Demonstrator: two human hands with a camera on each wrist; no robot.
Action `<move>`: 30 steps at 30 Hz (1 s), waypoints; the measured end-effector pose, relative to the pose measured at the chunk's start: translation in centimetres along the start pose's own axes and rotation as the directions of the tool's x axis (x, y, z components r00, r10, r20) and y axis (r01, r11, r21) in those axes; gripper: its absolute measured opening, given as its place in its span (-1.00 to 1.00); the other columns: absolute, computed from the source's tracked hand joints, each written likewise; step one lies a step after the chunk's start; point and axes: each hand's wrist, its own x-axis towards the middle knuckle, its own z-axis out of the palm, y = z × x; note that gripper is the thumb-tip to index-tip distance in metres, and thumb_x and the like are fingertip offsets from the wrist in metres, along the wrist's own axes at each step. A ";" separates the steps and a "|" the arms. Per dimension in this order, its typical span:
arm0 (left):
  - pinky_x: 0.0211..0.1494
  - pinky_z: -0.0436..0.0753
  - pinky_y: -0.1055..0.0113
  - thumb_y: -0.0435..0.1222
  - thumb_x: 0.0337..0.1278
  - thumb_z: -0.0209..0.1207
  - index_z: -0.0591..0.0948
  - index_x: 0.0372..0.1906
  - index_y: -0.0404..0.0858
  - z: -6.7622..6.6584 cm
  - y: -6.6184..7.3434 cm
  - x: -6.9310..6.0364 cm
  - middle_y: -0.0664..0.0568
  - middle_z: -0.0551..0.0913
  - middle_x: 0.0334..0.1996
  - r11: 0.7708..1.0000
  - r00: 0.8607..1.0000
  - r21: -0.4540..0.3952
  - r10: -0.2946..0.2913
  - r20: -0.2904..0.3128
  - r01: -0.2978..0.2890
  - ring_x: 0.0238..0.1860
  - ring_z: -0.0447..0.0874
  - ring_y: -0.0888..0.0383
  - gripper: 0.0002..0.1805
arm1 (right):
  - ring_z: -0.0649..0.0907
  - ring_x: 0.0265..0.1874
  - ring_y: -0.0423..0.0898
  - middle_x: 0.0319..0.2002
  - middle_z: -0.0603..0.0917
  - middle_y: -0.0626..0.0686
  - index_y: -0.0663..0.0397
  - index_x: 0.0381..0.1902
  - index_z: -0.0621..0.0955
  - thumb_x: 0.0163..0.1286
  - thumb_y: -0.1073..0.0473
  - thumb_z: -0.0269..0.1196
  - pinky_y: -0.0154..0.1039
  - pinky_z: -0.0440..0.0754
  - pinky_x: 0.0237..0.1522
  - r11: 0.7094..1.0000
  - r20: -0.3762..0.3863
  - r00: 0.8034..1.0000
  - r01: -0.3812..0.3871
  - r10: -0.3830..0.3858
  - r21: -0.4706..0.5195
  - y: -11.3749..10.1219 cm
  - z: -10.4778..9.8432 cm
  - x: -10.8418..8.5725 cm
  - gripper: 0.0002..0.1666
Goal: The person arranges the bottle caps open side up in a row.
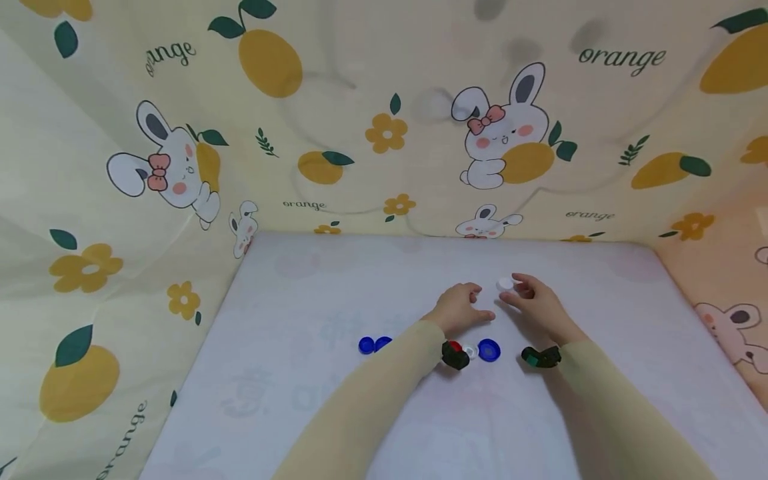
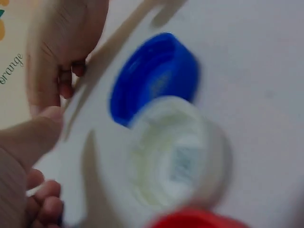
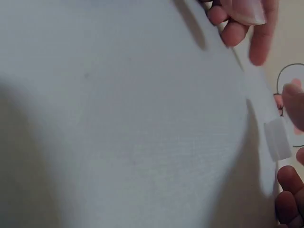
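Note:
A small white bottle cap (image 1: 505,285) sits between the thumb and index finger of my right hand (image 1: 539,308), which pinches it; this cap (image 3: 277,139) shows side-on in the right wrist view. To its left my left hand (image 1: 459,309) holds nothing, its thumb and fingers spread apart. Nearer me, by the left wrist, a blue cap (image 2: 156,78), a white cap (image 2: 183,156) and a red cap (image 2: 199,221) lie in a row on the table. In the head view the left wrist camera partly hides the red cap (image 1: 456,346).
Two more blue caps (image 1: 367,345) lie left of my left forearm, one partly covered by the sleeve. The white table (image 1: 288,413) meets a cloth backdrop (image 1: 360,67) printed with oranges and rabbits at its back and sides. Dark cameras (image 1: 541,357) sit on both wrists.

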 end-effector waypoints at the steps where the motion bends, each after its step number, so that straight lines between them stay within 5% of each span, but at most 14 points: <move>1: 0.04 0.49 0.35 0.10 -0.01 0.37 0.48 0.27 -0.03 0.0 0.1 0.1 0.18 0.61 -0.13 1.000 1.000 0.018 -0.007 0.006 0.007 -0.14 0.52 0.27 -0.29 | 0.36 0.13 0.19 0.25 0.35 0.27 0.03 0.49 0.17 0.25 -0.29 0.28 0.16 0.34 0.16 1.000 0.005 1.000 -0.009 0.009 -0.006 0.1 0.0 0.1 0.02; 7: -0.01 0.49 0.35 0.07 0.06 0.34 0.50 0.21 -0.09 -0.1 0.5 0.6 0.17 0.64 -0.17 0.996 1.000 0.090 -0.009 0.000 0.009 -0.16 0.57 0.26 -0.37 | 0.31 0.22 0.25 0.30 0.31 0.32 0.14 0.43 0.27 0.28 -0.29 0.25 0.25 0.25 0.21 0.998 0.025 1.000 -0.010 0.012 -0.067 0.2 0.2 0.5 -0.04; 15: -0.11 0.50 0.37 0.01 0.12 0.32 0.49 0.19 -0.09 0.0 0.4 1.1 0.18 0.61 -0.28 0.995 0.999 0.091 -0.036 -0.029 0.038 -0.25 0.56 0.28 -0.44 | 0.15 0.32 0.36 0.32 0.30 0.29 -0.07 0.26 0.52 0.21 -0.38 0.25 0.48 -0.04 0.13 0.983 0.010 0.999 0.033 -0.032 -0.181 0.3 1.1 0.8 -0.21; 21: -0.25 0.47 0.39 -0.09 0.15 0.31 0.50 0.25 -0.07 0.2 -0.3 1.7 0.22 0.56 -0.42 1.000 0.999 0.021 -0.010 -0.031 0.011 -0.37 0.50 0.30 -0.45 | 0.18 0.24 0.38 0.25 0.32 0.32 -0.16 0.19 0.57 0.17 -0.45 0.23 0.39 0.01 0.05 0.968 -0.017 0.998 0.061 -0.067 -0.243 0.6 1.7 0.9 -0.24; 30: -0.18 0.52 0.39 -0.03 0.19 0.27 0.59 0.18 0.09 0.5 -0.3 2.0 0.33 0.59 -0.45 0.989 0.998 0.147 0.007 -0.069 0.003 -0.39 0.51 0.37 -0.57 | 0.15 0.23 0.37 0.22 0.28 0.31 -0.14 0.17 0.60 0.17 -0.44 0.24 0.32 -0.03 0.02 0.972 -0.006 0.998 0.067 -0.070 -0.224 0.0 2.2 0.5 -0.25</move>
